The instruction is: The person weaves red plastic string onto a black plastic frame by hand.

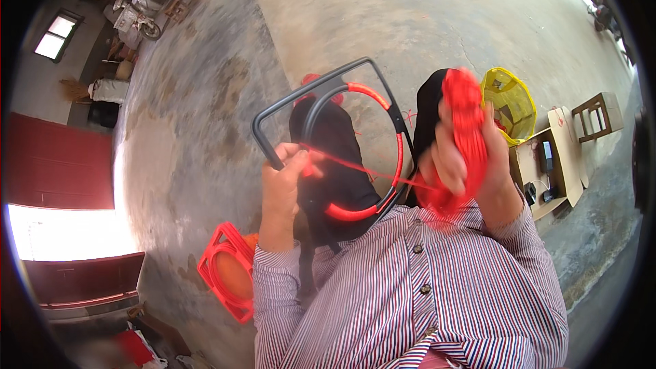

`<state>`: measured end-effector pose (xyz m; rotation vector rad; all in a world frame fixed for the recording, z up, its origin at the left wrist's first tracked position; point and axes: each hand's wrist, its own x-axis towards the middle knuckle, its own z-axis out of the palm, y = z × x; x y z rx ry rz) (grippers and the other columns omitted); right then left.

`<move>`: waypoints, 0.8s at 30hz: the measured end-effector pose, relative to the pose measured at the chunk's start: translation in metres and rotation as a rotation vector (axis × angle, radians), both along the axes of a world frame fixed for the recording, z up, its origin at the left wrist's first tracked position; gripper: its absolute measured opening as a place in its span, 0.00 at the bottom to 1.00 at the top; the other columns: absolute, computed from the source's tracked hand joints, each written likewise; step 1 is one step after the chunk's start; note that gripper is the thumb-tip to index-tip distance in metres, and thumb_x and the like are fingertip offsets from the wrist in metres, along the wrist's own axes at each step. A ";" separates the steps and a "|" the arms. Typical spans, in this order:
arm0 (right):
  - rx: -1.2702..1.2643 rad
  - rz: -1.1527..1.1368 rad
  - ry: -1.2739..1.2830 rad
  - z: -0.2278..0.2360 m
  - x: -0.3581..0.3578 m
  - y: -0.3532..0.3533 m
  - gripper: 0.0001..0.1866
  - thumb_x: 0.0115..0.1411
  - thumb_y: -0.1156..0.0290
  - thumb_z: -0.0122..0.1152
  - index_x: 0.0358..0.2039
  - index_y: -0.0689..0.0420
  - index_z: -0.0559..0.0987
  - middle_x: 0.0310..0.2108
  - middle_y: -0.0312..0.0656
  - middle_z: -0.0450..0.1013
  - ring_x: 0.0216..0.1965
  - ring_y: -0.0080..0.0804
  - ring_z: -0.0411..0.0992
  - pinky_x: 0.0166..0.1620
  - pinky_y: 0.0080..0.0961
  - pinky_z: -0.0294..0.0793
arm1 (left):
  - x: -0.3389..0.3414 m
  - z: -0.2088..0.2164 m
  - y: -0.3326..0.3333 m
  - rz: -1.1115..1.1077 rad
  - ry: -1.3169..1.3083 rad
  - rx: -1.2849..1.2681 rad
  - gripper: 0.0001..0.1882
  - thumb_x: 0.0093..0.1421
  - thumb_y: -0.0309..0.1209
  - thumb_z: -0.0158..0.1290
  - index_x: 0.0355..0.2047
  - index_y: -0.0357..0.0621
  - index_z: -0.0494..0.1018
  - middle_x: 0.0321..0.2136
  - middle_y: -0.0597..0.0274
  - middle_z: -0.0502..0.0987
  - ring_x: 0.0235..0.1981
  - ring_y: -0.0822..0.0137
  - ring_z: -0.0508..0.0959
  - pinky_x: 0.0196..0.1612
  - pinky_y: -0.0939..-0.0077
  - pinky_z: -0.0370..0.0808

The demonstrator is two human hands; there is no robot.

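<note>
Concrete floor (205, 96) below: left hand (281, 179) pinches red cord (365, 169) beside a black frame (311, 91); right hand (447, 156) curls fingers around a red bundle (468, 126); slack might tangle it.

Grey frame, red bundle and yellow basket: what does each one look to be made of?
Grey frame: probably painted metal or plastic tube; smooth, evenly dark, with rounded corners.
Red bundle: likely fibre or plastic cord, judging by the thin red strand running from it; blur hides its finish.
Yellow basket: seems thin plastic, bright-coloured with mesh-like walls.
</note>
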<state>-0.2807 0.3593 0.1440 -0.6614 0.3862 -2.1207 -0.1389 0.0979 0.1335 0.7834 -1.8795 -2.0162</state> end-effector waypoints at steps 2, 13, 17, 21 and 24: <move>0.419 -0.080 0.209 0.003 0.021 0.018 0.35 0.58 0.45 0.58 0.53 0.62 0.67 0.41 0.40 0.72 0.40 0.25 0.71 0.47 0.24 0.70 | 0.005 -0.010 -0.011 0.003 -0.021 0.058 0.12 0.61 0.31 0.51 0.38 0.33 0.71 0.24 0.53 0.78 0.20 0.69 0.76 0.27 0.78 0.74; 1.122 -0.303 0.739 -0.056 -0.024 -0.060 0.15 0.59 0.60 0.62 0.35 0.61 0.75 0.27 0.33 0.66 0.30 0.19 0.64 0.34 0.19 0.66 | -0.012 0.014 0.010 -0.092 -0.104 0.033 0.10 0.60 0.29 0.50 0.33 0.32 0.75 0.25 0.53 0.78 0.22 0.69 0.76 0.29 0.79 0.74; 0.976 -0.189 0.512 -0.044 -0.023 -0.098 0.16 0.57 0.63 0.63 0.38 0.63 0.78 0.33 0.39 0.75 0.32 0.25 0.71 0.38 0.22 0.71 | -0.020 0.019 0.025 -0.147 0.033 -0.534 0.08 0.55 0.25 0.54 0.30 0.31 0.78 0.33 0.61 0.79 0.30 0.74 0.74 0.38 0.79 0.69; 0.500 0.013 0.060 -0.045 -0.016 -0.096 0.09 0.59 0.73 0.59 0.40 0.61 0.77 0.35 0.36 0.74 0.34 0.20 0.70 0.40 0.21 0.71 | -0.020 0.025 0.026 -0.184 -0.056 -0.397 0.15 0.54 0.23 0.55 0.43 0.34 0.74 0.42 0.56 0.78 0.37 0.69 0.78 0.43 0.76 0.73; 0.659 -0.402 0.467 -0.038 -0.007 -0.085 0.11 0.54 0.69 0.65 0.35 0.60 0.76 0.36 0.36 0.72 0.37 0.23 0.69 0.42 0.23 0.69 | -0.021 0.018 0.029 -0.136 0.029 -0.329 0.23 0.53 0.20 0.54 0.51 0.36 0.69 0.40 0.55 0.78 0.37 0.70 0.78 0.42 0.77 0.73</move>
